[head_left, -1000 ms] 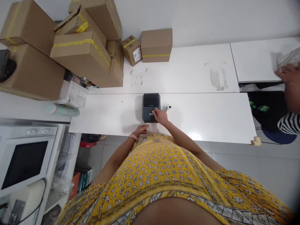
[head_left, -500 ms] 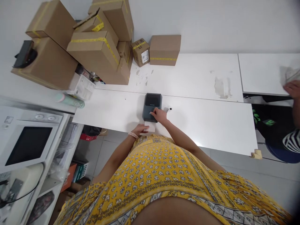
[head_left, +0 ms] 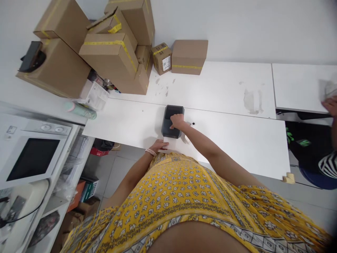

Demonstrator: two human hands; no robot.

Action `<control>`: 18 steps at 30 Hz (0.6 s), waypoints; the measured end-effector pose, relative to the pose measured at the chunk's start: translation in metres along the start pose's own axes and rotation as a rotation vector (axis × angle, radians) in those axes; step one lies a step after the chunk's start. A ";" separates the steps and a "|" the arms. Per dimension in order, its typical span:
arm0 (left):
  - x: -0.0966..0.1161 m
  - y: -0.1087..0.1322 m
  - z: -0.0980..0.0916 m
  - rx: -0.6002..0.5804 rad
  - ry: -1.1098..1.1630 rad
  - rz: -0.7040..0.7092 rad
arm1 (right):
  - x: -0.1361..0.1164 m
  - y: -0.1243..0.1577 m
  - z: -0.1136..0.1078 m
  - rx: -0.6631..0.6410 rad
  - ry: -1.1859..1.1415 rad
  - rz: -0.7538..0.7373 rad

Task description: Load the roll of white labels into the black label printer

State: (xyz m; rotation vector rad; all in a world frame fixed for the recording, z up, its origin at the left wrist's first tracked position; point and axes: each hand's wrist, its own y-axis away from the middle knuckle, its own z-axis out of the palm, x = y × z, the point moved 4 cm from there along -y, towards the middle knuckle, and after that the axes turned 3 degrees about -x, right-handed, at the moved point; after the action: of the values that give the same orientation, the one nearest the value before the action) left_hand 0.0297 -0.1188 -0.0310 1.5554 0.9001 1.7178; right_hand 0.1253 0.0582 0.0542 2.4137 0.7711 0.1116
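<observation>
A dark blue-grey label printer (head_left: 167,130) stands on the white table near its front edge, a white paper label (head_left: 170,142) sticking out of its front. My left hand (head_left: 159,144) pinches the left side of that label between thumb and fingers. Over the printer's top is my right hand (head_left: 177,120), its fingers curled into a loose fist and the thumb side against or just above the lid. Nothing shows in the right fingers. A small white object with a black end (head_left: 193,123) lies just right of the printer, partly behind my right wrist.
Stacked cardboard boxes (head_left: 107,58) fill the back left, with a small box (head_left: 161,59) and a wider box (head_left: 189,56) beside them. A green spray can (head_left: 83,111) lies at the left edge. Left below is a microwave (head_left: 34,154). Another person's hand (head_left: 330,105) is far right.
My right hand has moved from the printer's front part up over its lid, and the fingers have curled in. My left hand stays at the label. The view has shifted slightly.
</observation>
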 end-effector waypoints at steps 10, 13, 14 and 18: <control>0.002 -0.007 -0.016 0.140 -0.166 0.032 | -0.009 -0.009 -0.003 -0.044 0.016 -0.052; 0.019 -0.008 -0.028 0.379 -0.130 0.183 | 0.000 -0.004 -0.003 -0.038 -0.053 -0.029; 0.026 -0.009 -0.029 0.408 -0.106 0.249 | 0.002 -0.001 -0.001 -0.018 -0.087 -0.020; 0.054 -0.015 -0.020 0.317 -0.078 0.387 | 0.010 0.022 0.016 0.237 -0.283 0.055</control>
State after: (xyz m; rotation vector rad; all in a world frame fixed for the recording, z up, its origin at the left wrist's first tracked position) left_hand 0.0055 -0.0674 -0.0150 2.1045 0.9081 1.8204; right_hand 0.1484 0.0411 0.0528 2.5967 0.6163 -0.3100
